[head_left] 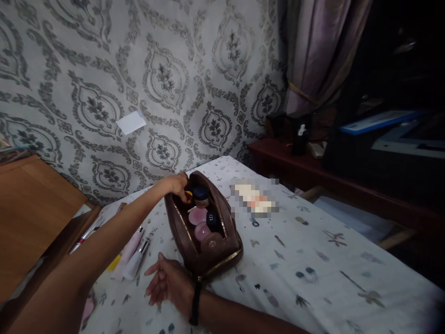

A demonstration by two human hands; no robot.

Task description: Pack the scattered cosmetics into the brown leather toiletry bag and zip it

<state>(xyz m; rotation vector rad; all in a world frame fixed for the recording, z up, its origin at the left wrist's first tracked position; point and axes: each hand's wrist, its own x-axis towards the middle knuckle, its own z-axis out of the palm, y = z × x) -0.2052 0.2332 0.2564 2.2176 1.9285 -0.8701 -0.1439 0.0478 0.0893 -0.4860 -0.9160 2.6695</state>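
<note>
A brown cosmetic bag (pixel 177 236) with gold zips lies unzipped on the patterned white cloth (pixel 299 260). My left hand (pixel 178 185) is closed on the bag's far left rim, its fingertips partly hidden inside beside a yellow-edged item (pixel 188 197). Within the bag are a dark-lidded jar (pixel 200 196), pink round items (pixel 198 215) and a black compact-like item (pixel 211 218). My right hand (pixel 170 283), with a black band at the wrist, rests palm up near the bag's front left corner. Its fingers are loosely apart and hold nothing.
White and pink tubes (pixel 136 262) lie left of the bag, partly behind my left forearm. A blurred-out pale item (pixel 255 198) is on the cloth to the right. Patterned wallpaper closes off the back; a dark red desk (pixel 259 150) stands at right, a wooden panel (pixel 34 208) at left.
</note>
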